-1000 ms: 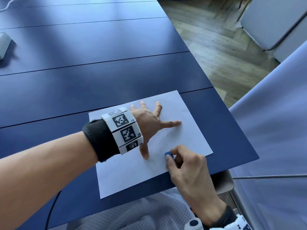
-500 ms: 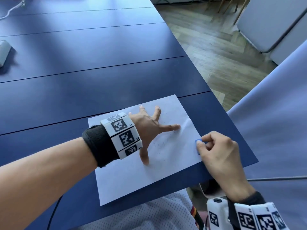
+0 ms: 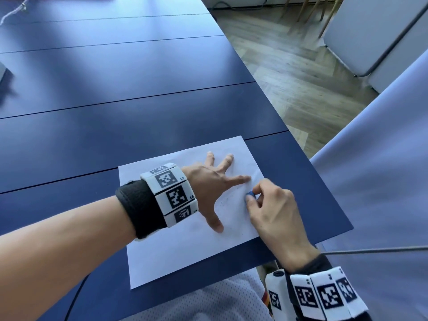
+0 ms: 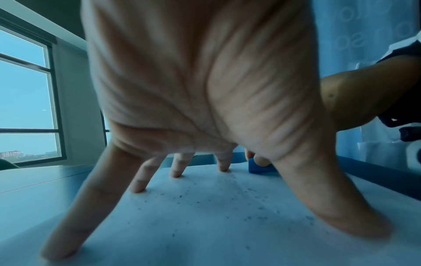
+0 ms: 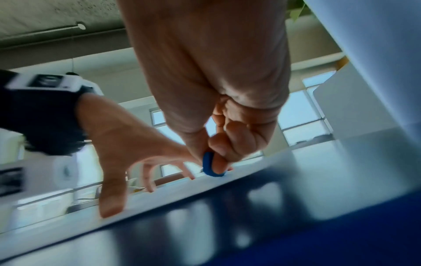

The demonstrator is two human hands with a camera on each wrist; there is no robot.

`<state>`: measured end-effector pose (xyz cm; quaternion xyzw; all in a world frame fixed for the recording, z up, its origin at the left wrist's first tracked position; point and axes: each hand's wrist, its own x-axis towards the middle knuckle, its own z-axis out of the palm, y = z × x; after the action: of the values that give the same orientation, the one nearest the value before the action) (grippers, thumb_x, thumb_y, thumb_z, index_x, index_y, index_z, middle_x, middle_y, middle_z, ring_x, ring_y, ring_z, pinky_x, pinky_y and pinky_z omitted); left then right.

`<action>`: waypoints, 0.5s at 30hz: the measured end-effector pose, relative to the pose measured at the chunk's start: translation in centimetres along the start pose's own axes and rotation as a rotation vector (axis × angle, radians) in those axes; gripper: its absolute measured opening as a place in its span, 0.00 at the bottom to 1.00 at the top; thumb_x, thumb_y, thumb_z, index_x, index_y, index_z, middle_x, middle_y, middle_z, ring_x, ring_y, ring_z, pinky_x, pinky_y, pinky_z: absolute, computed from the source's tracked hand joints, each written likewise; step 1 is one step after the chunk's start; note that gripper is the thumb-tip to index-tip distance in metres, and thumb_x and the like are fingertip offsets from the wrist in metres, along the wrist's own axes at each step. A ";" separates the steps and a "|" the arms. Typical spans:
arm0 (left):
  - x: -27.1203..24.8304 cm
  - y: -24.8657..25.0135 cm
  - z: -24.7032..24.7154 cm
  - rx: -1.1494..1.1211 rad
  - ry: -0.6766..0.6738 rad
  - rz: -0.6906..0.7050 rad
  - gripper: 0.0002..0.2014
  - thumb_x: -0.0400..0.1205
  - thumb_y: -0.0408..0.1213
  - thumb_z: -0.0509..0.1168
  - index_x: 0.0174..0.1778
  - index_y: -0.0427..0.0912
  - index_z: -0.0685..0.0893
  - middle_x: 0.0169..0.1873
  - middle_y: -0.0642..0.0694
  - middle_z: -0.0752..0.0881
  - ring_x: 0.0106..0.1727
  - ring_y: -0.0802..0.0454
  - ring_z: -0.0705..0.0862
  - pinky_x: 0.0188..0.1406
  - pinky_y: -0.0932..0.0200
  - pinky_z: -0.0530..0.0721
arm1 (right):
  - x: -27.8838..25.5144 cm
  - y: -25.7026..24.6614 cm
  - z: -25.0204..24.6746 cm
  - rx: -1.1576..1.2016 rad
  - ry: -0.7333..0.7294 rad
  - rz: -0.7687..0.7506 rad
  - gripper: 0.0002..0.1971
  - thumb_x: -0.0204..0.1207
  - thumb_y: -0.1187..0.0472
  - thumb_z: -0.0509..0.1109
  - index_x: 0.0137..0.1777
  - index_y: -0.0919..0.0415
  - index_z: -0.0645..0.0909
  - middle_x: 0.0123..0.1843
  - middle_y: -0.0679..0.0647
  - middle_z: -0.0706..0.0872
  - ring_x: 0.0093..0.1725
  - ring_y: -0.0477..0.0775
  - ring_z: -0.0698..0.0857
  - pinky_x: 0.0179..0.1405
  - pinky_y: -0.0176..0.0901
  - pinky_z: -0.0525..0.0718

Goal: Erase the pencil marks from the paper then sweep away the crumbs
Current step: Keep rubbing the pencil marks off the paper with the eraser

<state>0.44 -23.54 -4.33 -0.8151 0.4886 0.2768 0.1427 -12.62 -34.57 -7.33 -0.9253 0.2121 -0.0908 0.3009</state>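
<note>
A white sheet of paper [image 3: 185, 256] lies near the front right corner of the dark blue table [image 3: 115, 112]. My left hand [image 3: 215, 181] is spread flat on the sheet, its straight fingertips [image 4: 175, 173] pressing it down. My right hand [image 3: 271, 209] pinches a small blue eraser [image 3: 250, 194] between thumb and fingers, and the eraser [image 5: 210, 164] touches the paper just right of the left index finger. Dark crumbs [image 4: 227, 196] are scattered over the paper [image 4: 205, 225] between the left thumb and fingers. The blue eraser [image 4: 259, 167] shows behind the left hand.
The table's right edge [image 3: 324, 186] runs close to the right hand, with wooden floor [image 3: 289, 66] beyond it. A grey cloth-like surface [image 3: 382, 170] fills the right side. A pale object [image 3: 2, 72] sits at the far left edge of the table.
The right hand with the eraser went from the paper's front part out to its right edge, then back inward to beside the left index finger. The left hand stayed spread on the sheet.
</note>
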 end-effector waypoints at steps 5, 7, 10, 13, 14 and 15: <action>0.3 -0.1 -0.2 0.042 0.039 0.018 0.62 0.61 0.70 0.76 0.83 0.71 0.41 0.84 0.40 0.42 0.76 0.29 0.59 0.50 0.50 0.80 | 1.2 0.1 -0.3 0.010 0.030 0.035 0.09 0.77 0.58 0.68 0.39 0.63 0.77 0.31 0.56 0.82 0.34 0.60 0.83 0.34 0.51 0.81; 0.2 -0.1 -0.2 0.043 0.043 0.020 0.62 0.60 0.71 0.76 0.82 0.72 0.42 0.83 0.40 0.45 0.73 0.30 0.62 0.47 0.51 0.80 | 1.2 -0.5 0.1 0.028 0.023 0.025 0.08 0.77 0.59 0.67 0.40 0.63 0.77 0.31 0.57 0.83 0.34 0.61 0.83 0.34 0.51 0.82; 0.2 -0.1 -0.2 0.045 0.043 0.025 0.61 0.60 0.71 0.76 0.82 0.72 0.42 0.84 0.39 0.45 0.73 0.29 0.62 0.45 0.52 0.77 | 0.7 -1.5 0.6 0.018 -0.051 -0.026 0.06 0.77 0.60 0.67 0.42 0.62 0.79 0.32 0.56 0.84 0.33 0.59 0.84 0.33 0.49 0.81; 0.3 -0.1 -0.3 0.050 0.040 0.016 0.62 0.61 0.71 0.76 0.83 0.71 0.40 0.84 0.40 0.42 0.75 0.32 0.60 0.44 0.53 0.74 | 1.8 0.2 -0.5 0.007 0.034 0.030 0.07 0.75 0.60 0.69 0.39 0.63 0.79 0.30 0.56 0.83 0.35 0.60 0.83 0.35 0.51 0.82; 0.3 0.0 -0.4 0.045 0.035 0.012 0.62 0.61 0.71 0.76 0.83 0.71 0.40 0.84 0.40 0.42 0.76 0.31 0.59 0.45 0.53 0.74 | 1.8 0.6 -0.6 0.011 0.045 0.033 0.08 0.75 0.60 0.69 0.38 0.63 0.78 0.29 0.55 0.83 0.34 0.60 0.83 0.35 0.51 0.82; 0.3 0.0 -0.4 0.039 0.030 0.009 0.62 0.61 0.71 0.76 0.83 0.70 0.40 0.84 0.40 0.41 0.77 0.30 0.58 0.46 0.53 0.75 | 1.5 0.5 -0.5 0.012 0.027 0.017 0.08 0.75 0.60 0.69 0.38 0.63 0.78 0.28 0.54 0.82 0.32 0.58 0.82 0.33 0.49 0.81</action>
<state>0.65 -23.97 -4.14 -0.8140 0.4996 0.2554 0.1500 -11.59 -35.86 -7.11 -0.9203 0.2234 -0.1021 0.3044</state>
